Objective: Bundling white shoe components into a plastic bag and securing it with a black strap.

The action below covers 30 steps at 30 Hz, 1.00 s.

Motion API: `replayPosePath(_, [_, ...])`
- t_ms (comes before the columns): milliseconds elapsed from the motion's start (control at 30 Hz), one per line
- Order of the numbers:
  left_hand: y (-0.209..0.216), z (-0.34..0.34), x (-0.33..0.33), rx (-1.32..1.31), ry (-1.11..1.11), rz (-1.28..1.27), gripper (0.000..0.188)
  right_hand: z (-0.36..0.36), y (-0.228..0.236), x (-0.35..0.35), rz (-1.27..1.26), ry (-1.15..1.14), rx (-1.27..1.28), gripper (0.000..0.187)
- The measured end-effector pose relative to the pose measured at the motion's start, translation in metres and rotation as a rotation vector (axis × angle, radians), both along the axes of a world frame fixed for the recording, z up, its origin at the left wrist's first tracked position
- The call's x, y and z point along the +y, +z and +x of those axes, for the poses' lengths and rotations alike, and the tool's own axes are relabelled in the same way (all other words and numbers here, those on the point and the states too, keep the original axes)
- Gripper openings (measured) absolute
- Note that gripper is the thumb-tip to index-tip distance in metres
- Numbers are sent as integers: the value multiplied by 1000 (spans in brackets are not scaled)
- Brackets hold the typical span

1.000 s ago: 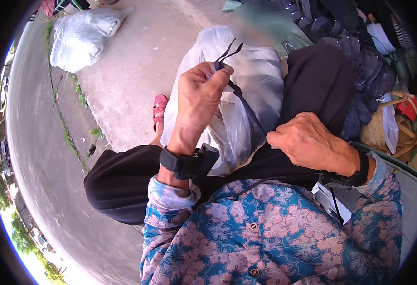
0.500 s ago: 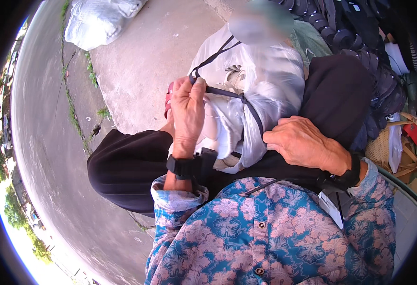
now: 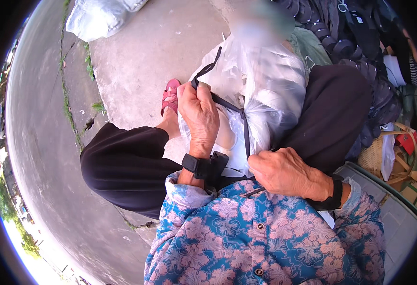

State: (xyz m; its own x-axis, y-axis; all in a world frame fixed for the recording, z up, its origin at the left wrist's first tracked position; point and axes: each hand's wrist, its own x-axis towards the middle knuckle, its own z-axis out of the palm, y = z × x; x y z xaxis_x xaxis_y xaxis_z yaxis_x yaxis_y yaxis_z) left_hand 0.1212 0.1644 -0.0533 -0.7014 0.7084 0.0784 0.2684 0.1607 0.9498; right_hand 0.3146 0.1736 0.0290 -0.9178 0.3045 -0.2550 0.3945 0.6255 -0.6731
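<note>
A bulging clear-white plastic bag sits between my knees, its neck gathered by a black cord. The cord crosses itself in a knot at the gathered neck. My left hand is closed on one length of it, left of the knot, and a free end sticks up above my fingers. Closer to my body, my right hand pinches the other length, which runs taut down from the knot. Pale contents show through the plastic, too blurred to name.
Another white plastic bag rests on the concrete at far left. Dark curved pieces are heaped at far right. Beside my right knee are a wicker basket and a grey bin. A red sandal is on my left foot.
My right hand has moved left and toward my body, and its length of cord is now straight. My left hand has shifted slightly right and nearer. The cord's end above it now stands single.
</note>
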Motion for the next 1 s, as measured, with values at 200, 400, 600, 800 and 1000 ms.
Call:
replayPosePath(200, [22, -18, -2, 319, -14, -4, 22, 5, -7, -14, 89, -2, 17, 8])
replayPosePath(400, [-7, -26, -9, 67, 12, -144, 19, -5, -2, -22, 49, 11, 109, 10])
replayPosePath(600, [-20, -52, 9, 684, 23, 14, 23, -18, -10, -18, 122, -34, 90, 9])
replayPosePath(800, [-33, -54, 32, -293, -164, -122, 30, -17, -23, -17, 281, -107, 91, 4])
replayPosePath(1000, [-52, -54, 54, -326, -276, -184, 29, -32, -23, -36, 301, 142, 103, 6])
